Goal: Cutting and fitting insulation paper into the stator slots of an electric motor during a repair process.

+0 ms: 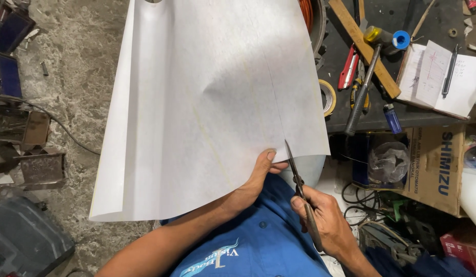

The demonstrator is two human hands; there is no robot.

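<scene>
Nearest: our right hand is closed around the handles of the dark scissors, blades at the lower edge of the white sheet; our left hand pinches that edge just beside them, thumb on top. To cut well, we judge the sheet wants holding taut, blades following its faint pencilled line. Farther: hammer, tape roll, notebook on the dark bench.
</scene>
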